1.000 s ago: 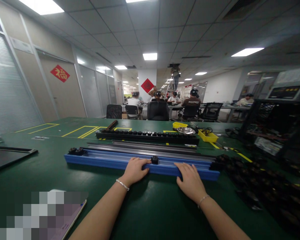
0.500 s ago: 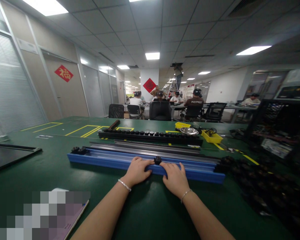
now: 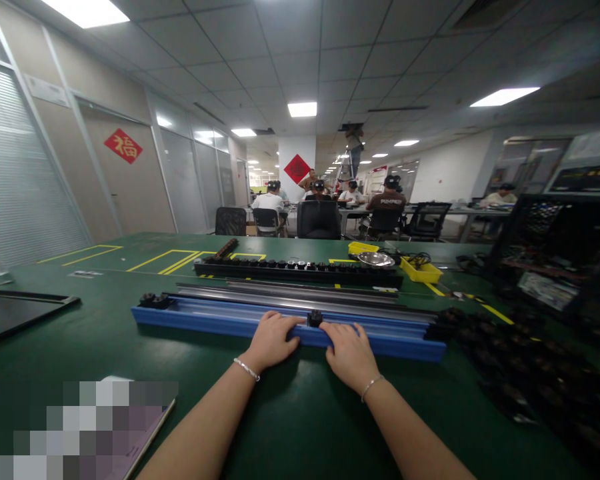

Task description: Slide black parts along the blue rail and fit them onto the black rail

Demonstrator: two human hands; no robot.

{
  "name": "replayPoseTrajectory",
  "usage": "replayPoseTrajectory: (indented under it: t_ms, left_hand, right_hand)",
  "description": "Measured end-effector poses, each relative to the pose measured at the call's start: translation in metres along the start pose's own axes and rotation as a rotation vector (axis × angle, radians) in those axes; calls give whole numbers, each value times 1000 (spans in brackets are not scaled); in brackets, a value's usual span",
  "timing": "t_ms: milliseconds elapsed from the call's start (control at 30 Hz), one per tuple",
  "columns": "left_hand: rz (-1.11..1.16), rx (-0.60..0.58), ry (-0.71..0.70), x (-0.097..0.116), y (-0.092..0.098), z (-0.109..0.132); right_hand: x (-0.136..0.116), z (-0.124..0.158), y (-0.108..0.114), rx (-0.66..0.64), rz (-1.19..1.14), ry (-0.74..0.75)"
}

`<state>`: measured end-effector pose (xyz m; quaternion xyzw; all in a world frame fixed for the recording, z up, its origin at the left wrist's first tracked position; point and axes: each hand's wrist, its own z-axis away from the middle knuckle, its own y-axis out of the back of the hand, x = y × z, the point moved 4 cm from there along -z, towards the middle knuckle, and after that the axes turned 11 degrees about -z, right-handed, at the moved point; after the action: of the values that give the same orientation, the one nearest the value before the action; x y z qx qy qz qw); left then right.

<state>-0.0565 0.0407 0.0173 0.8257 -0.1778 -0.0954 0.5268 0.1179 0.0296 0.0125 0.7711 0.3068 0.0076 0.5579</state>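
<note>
A long blue channel (image 3: 195, 322) lies across the table in front of me, its open side up. Within it, near the middle, stands a small black block-like part (image 3: 315, 318). My left hand (image 3: 274, 339) grips the channel's front wall just left of that part, thumb outside and index finger reaching toward it. On the other side my right hand (image 3: 349, 352) holds the same wall, its index finger at the part's right edge. More black parts (image 3: 155, 301) sit at the channel's left end. What the curled fingers touch inside is hidden.
Behind the channel lie metal strips (image 3: 290, 295) and a black rail (image 3: 290, 272) carrying a row of parts. Yellow bins (image 3: 421, 271) and a metal dish (image 3: 376, 259) stand farther back. Many black parts (image 3: 525, 363) are heaped at right; a black tray (image 3: 20, 313) is at left.
The whole view has shifted slightly, so the table things appear a little farther left. Both hands keep their places on the channel beside the black part.
</note>
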Motion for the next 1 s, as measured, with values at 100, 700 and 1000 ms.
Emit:
replayPoseTrajectory:
  t_ms: [100,700,1000]
  left_hand:
    - [10,-8,-6,-1,-2,-1]
    - [-4,-7,4,-1,-4,-1]
    - [-13,7,-17,-1,-3,-1]
  right_hand:
    - [1,1,1,10,2,6]
    - [4,3,-1,49,-21,-32]
    - [4,3,0,54,-25,-36]
